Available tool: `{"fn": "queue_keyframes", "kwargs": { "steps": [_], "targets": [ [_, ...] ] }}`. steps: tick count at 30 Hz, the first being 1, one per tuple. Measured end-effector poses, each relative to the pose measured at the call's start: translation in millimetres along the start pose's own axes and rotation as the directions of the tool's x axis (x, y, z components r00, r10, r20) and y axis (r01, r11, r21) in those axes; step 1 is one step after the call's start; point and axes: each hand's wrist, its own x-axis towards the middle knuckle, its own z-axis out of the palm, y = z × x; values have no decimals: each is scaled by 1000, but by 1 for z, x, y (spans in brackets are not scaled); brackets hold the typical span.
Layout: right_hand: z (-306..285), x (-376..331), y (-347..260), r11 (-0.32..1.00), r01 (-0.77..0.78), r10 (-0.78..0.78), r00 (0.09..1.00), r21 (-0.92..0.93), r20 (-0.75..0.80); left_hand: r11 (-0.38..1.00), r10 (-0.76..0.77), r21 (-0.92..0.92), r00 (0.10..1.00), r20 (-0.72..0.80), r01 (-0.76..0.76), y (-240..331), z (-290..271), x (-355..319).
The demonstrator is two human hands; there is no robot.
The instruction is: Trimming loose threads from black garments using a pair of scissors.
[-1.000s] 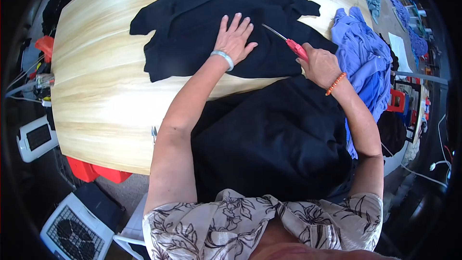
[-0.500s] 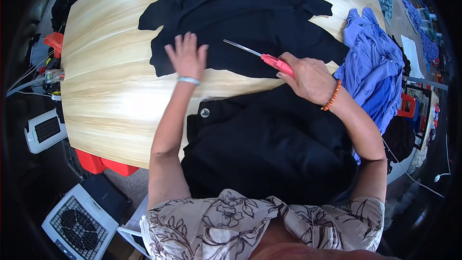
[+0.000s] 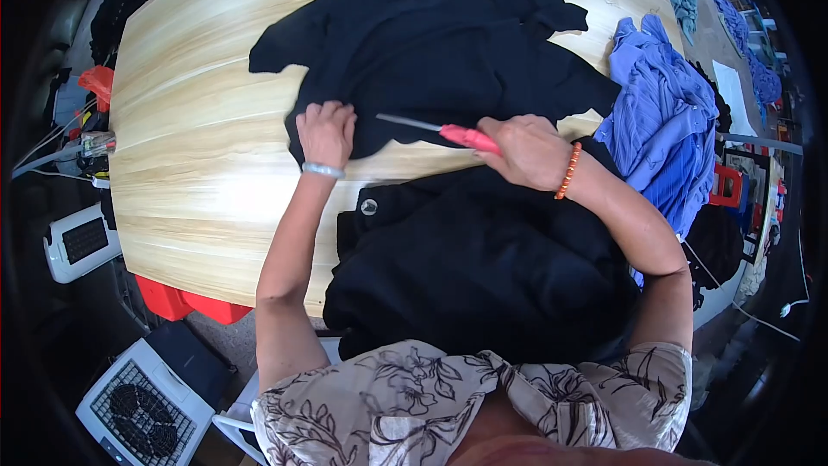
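The left hand [image 3: 326, 132] is lying fingers-together on the near-left edge of the black garment [image 3: 440, 43], which is lying spread and rumpled across the wooden table [image 3: 190, 121]. The right hand [image 3: 528, 151] is gripping red-handled scissors [image 3: 435, 128], blades closed and pointing left over the cloth. Since half a second ago, the left hand has come down onto the fabric.

The right hand [image 3: 528, 151] hides most of the scissors' red handle [image 3: 466, 135].
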Motion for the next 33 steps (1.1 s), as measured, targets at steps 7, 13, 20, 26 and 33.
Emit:
{"fn": "queue_keyframes", "kwargs": {
  "steps": [7,13,20,26,33],
  "targets": [
    [-23,-3,62,896,-442,425,881,-40,-209,932,-244,-301,964,-110,201,-12,-11,29],
    [-28,-3,94,761,-637,649,748,122,-138,925,-143,-361,989,-45,118,13,42,117],
    [-32,-10,80,770,-616,638,743,166,-205,739,-396,-422,846,357,525,-10,98,181],
    [-43,-31,104,685,-607,715,666,403,-211,828,249,-500,965,-80,-255,130,15,147],
    [-14,8,103,822,-523,569,770,226,-290,746,654,-249,750,99,-618,160,34,52]
  ]
}}
